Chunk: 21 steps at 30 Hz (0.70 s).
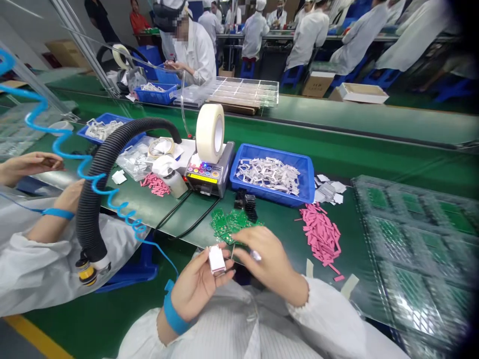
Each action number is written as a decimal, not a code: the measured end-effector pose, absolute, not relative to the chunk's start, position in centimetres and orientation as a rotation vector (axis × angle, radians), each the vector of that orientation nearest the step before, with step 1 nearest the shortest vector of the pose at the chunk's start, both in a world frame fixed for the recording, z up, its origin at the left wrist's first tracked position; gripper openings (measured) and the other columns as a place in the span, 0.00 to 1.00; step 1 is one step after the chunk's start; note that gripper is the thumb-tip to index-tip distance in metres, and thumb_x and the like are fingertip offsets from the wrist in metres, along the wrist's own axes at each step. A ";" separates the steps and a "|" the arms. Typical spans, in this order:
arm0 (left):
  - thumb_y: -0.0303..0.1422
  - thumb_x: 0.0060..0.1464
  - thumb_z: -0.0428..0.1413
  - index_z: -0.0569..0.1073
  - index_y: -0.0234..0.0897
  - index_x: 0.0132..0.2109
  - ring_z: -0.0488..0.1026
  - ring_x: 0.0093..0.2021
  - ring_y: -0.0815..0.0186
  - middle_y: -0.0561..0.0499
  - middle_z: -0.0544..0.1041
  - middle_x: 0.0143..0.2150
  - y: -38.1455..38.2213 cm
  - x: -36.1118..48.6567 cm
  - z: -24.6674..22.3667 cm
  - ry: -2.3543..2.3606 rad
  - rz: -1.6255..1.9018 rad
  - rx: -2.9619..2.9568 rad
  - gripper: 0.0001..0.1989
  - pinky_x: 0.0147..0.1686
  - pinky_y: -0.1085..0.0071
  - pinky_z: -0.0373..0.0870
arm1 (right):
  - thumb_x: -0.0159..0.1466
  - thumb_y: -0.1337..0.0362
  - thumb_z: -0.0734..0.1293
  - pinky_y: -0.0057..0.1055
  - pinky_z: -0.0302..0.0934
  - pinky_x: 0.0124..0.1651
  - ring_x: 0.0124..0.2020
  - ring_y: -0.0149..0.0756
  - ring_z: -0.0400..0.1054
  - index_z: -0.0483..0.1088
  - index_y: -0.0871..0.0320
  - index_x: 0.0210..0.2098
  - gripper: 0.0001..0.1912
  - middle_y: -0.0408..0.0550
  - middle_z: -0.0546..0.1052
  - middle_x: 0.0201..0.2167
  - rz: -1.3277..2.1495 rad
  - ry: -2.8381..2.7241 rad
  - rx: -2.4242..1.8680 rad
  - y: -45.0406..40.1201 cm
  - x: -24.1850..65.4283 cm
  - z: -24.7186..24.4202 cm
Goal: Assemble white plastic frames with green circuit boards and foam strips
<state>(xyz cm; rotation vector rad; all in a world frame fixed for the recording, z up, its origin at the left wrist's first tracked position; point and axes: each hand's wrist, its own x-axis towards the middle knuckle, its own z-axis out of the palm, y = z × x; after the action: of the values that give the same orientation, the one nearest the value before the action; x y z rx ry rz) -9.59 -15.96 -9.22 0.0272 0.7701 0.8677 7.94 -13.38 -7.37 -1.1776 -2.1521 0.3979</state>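
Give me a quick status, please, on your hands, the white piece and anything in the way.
Left hand holding white piece. Right hand close beside; grip unclear. Green boards just beyond.

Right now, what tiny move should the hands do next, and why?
Maybe bring the right hand slightly nearer the small white piece: the left hand holds it white side up, and the right, close beside it, seems to pinch something thin.

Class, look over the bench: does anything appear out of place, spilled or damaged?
Mildly: the pink strips lie heaped loose on the bench, unlike the white frames in their blue tray, and a couple of strips trail off toward the front edge. Nothing looks plainly damaged.
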 end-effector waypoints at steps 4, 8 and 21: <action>0.33 0.59 0.50 0.69 0.32 0.51 0.78 0.35 0.64 0.45 0.79 0.41 -15.6 -11.0 -10.2 0.947 0.897 0.073 0.15 0.35 0.69 0.77 | 0.64 0.54 0.61 0.32 0.62 0.39 0.40 0.39 0.69 0.71 0.59 0.38 0.15 0.50 0.75 0.37 0.410 -2.274 -1.840 -10.3 6.5 -8.1; 0.30 0.59 0.50 0.62 0.34 0.58 0.79 0.33 0.66 0.44 0.80 0.39 -15.2 -11.9 -11.1 1.035 0.961 0.153 0.20 0.29 0.78 0.75 | 0.60 0.53 0.66 0.34 0.63 0.34 0.39 0.46 0.70 0.71 0.64 0.34 0.17 0.57 0.73 0.36 0.355 -2.270 -2.009 -8.1 3.4 -10.1; 0.32 0.53 0.58 0.69 0.33 0.53 0.79 0.34 0.65 0.45 0.81 0.35 -14.0 -12.6 -9.2 0.730 0.881 0.256 0.20 0.29 0.80 0.74 | 0.61 0.64 0.64 0.39 0.61 0.50 0.47 0.40 0.65 0.66 0.59 0.44 0.12 0.51 0.74 0.41 0.491 -2.321 -1.203 -10.2 6.1 -5.1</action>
<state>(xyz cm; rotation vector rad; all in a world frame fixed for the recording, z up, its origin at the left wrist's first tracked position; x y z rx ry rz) -12.63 -13.99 -9.18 0.2560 0.7300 0.8810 6.07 -10.15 -5.08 -1.2032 -2.3212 0.4913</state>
